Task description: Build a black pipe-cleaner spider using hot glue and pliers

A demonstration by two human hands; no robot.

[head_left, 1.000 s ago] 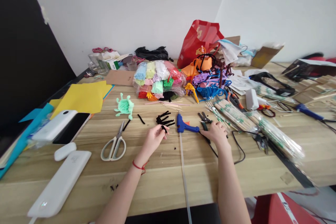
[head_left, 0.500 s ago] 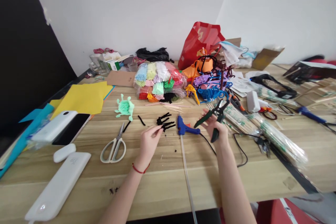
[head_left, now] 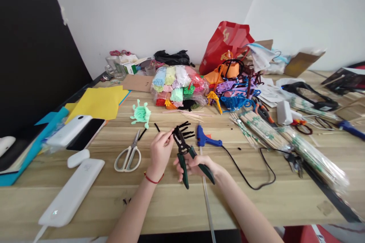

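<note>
My left hand (head_left: 161,151) is closed in a pinch on one end of a bunch of black pipe cleaner pieces (head_left: 188,134), whose free ends fan out to the right. My right hand (head_left: 201,165) grips a pair of dark green-handled wire cutters (head_left: 184,157) with the handles spread apart. The cutters' black head reaches the pipe cleaners beside my left fingertips; whether the jaws have closed on a strand I cannot tell. Right of them lies a blue glue gun (head_left: 207,138), a long clear glue stick (head_left: 207,201) trailing behind it. White-handled scissors (head_left: 128,155) lie left of my left hand.
A mint-green pipe cleaner figure (head_left: 141,114) stands beyond the scissors. Bagged coloured pipe cleaners (head_left: 178,87) and a red bag (head_left: 225,47) are at the back. A power bank (head_left: 72,193) and yellow paper (head_left: 98,102) lie left, packs of wooden sticks (head_left: 312,153) right.
My right hand has brought the wire cutters left from beside the glue gun to the black pipe cleaners. My left hand keeps its pinch on them. The view has shifted slightly.
</note>
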